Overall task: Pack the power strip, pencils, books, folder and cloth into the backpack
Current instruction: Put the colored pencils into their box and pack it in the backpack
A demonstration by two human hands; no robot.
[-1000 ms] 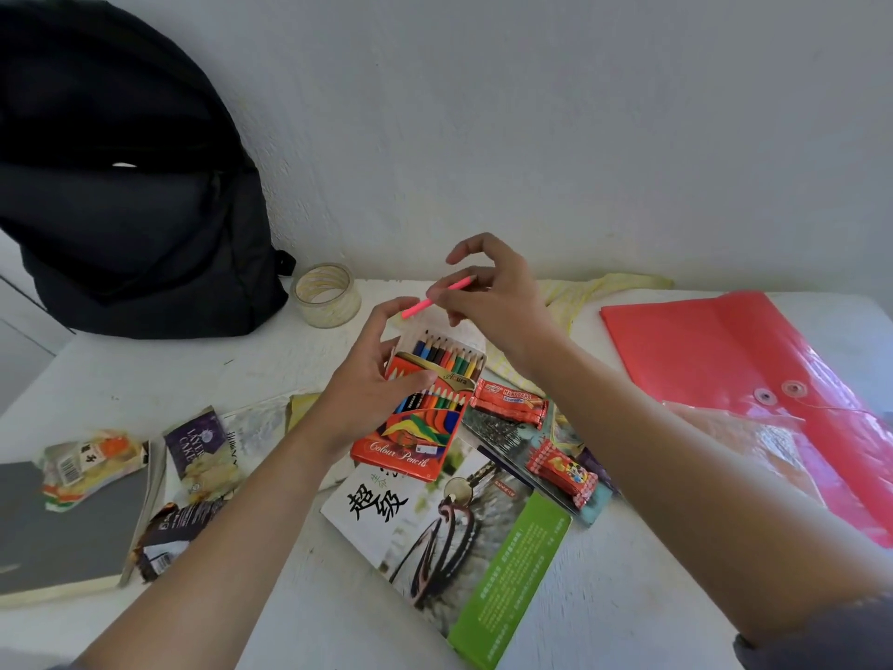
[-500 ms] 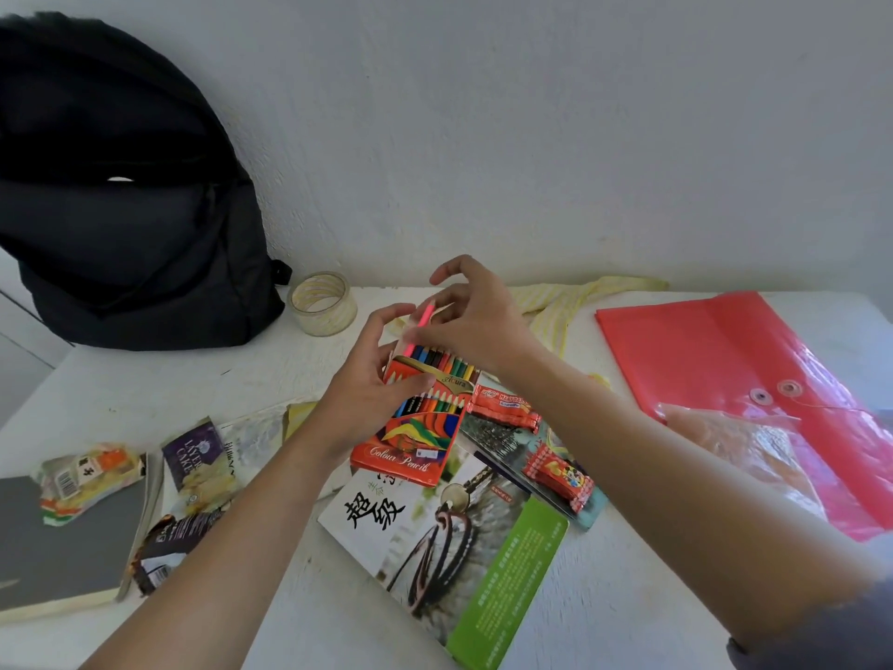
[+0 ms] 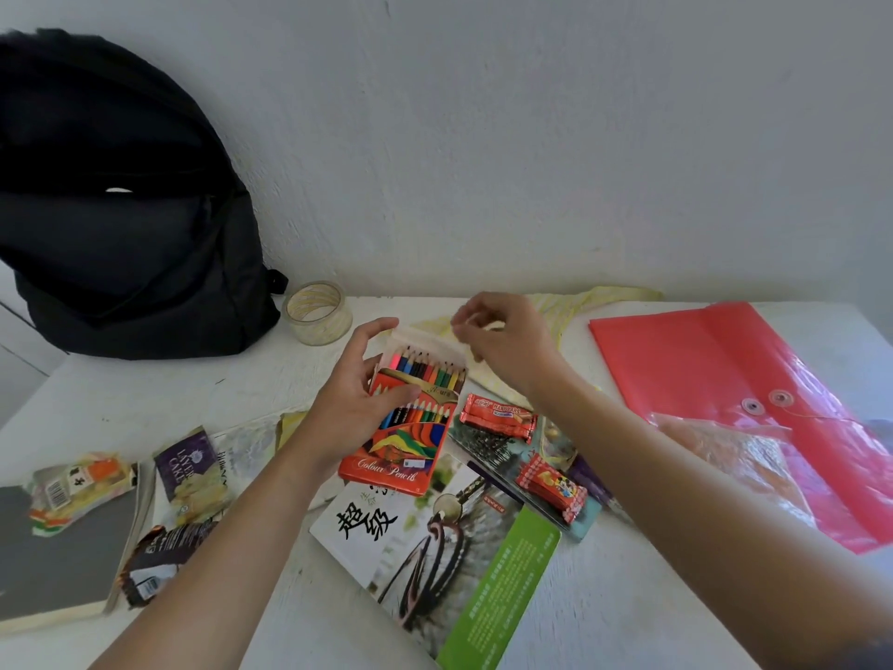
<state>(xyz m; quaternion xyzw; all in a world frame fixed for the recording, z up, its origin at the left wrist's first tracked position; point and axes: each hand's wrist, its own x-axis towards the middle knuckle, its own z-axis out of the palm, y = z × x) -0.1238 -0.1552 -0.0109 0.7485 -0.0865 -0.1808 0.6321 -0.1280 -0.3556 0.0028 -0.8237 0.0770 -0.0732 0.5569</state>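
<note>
- The pink pencil [image 3: 395, 362], pinched in the right hand [image 3: 507, 345] a second ago, now stands at the left end of the row inside the open pencil box [image 3: 401, 447].
- Nearest the camera, a book with a green flap [image 3: 435, 548] lies on the white table [image 3: 145, 379], a grey book [image 3: 53, 558] sits at the left edge, and snack wrappers [image 3: 186, 469] lie between them.
- The left hand [image 3: 357, 398] grips the pencil box, thumb across its front and fingers behind, with the box's lower end over the green-flapped book.
- The right hand hovers at the box's raised flap with its fingers curled and slightly apart; whether they touch the flap cannot be told.
- To the right, the red folder [image 3: 725, 360] lies flat, with a clear plastic bag [image 3: 734, 456] over its near part.
- Beyond the hands lies the yellow cloth [image 3: 580, 304], with a roll of tape [image 3: 319, 311] further left.
- At far left, the black backpack [image 3: 121, 210] leans against the wall.
</note>
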